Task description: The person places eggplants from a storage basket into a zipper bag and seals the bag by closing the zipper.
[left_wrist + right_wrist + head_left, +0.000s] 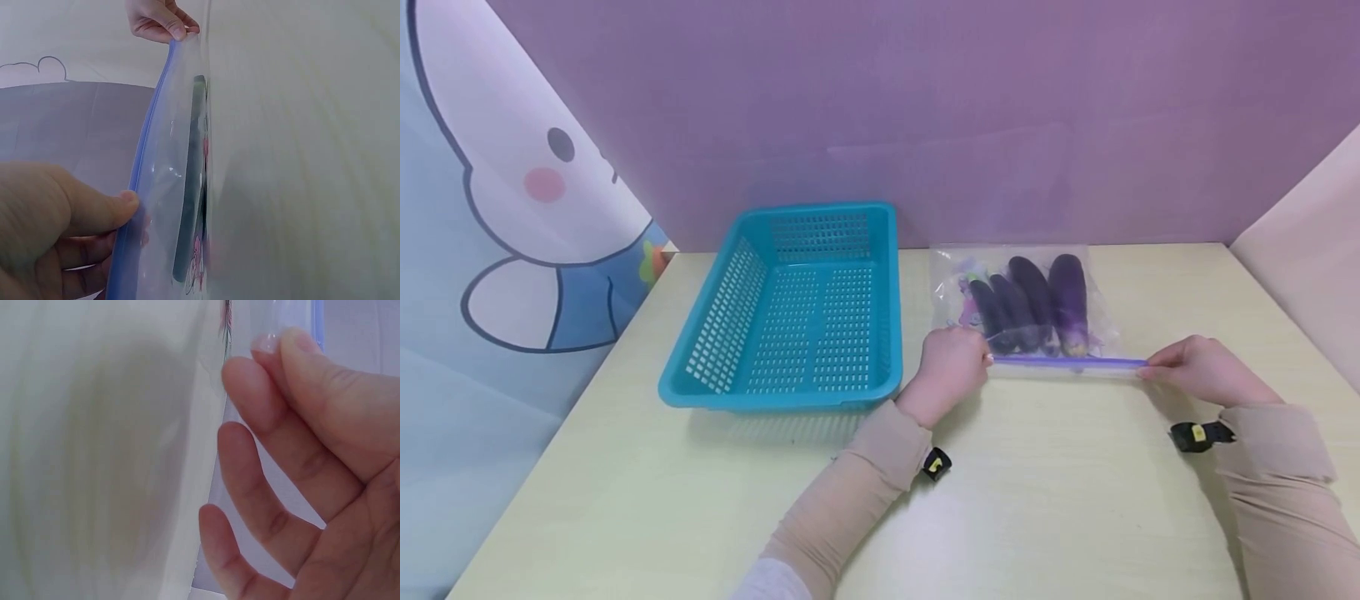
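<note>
A clear zip bag lies on the table at right of centre, with several dark eggplants side by side in it. Its purple zip strip runs along the near edge. My left hand pinches the left end of that strip; in the left wrist view its thumb presses on the purple band. At the opposite end my right hand pinches the corner between thumb and index finger. Its other fingers are spread and loosely bent in the right wrist view. The strip is stretched straight between both hands.
A teal plastic basket with perforated walls stands left of the bag, close to my left forearm. Nothing lies in it. Behind the pale table rises a purple backdrop, with a cartoon-printed cloth at the left.
</note>
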The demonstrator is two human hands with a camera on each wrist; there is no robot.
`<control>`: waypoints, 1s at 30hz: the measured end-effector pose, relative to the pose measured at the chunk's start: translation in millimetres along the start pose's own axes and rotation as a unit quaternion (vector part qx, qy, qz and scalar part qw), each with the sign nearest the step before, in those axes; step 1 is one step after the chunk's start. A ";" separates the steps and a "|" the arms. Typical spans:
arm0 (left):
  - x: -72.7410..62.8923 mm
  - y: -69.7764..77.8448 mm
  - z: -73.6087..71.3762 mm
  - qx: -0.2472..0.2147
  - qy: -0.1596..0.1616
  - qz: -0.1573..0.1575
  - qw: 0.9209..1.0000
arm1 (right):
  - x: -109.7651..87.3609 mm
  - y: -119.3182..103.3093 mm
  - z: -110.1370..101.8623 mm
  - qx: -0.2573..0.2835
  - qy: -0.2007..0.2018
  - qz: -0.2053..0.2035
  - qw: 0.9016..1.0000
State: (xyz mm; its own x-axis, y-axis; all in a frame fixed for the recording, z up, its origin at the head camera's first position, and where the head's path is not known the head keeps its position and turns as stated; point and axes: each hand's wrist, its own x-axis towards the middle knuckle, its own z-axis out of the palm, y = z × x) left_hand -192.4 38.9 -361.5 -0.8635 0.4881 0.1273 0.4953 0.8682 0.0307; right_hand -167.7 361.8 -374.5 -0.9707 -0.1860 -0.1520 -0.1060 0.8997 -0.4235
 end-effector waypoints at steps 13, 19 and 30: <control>-1.8 2.9 -2.3 0.033 -0.007 -0.054 0.998 | 0.2 0.2 0.3 0.002 -0.002 0.001 1.000; -2.7 3.0 -2.2 0.044 0.002 -0.058 0.997 | 0.7 -0.7 -0.3 0.007 -0.006 0.004 1.000; -5.1 4.3 -4.7 0.066 0.003 -0.076 0.995 | 0.4 0.2 -0.7 -0.002 -0.014 0.006 1.000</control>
State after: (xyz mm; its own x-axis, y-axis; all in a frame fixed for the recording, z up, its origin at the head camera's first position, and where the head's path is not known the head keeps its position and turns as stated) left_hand -185.4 39.8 -357.4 -0.9265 0.3502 0.1377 0.3419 0.9363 -0.0804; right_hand -168.3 362.1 -374.1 -0.9656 -0.1858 -0.1819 -0.0949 0.9032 -0.4186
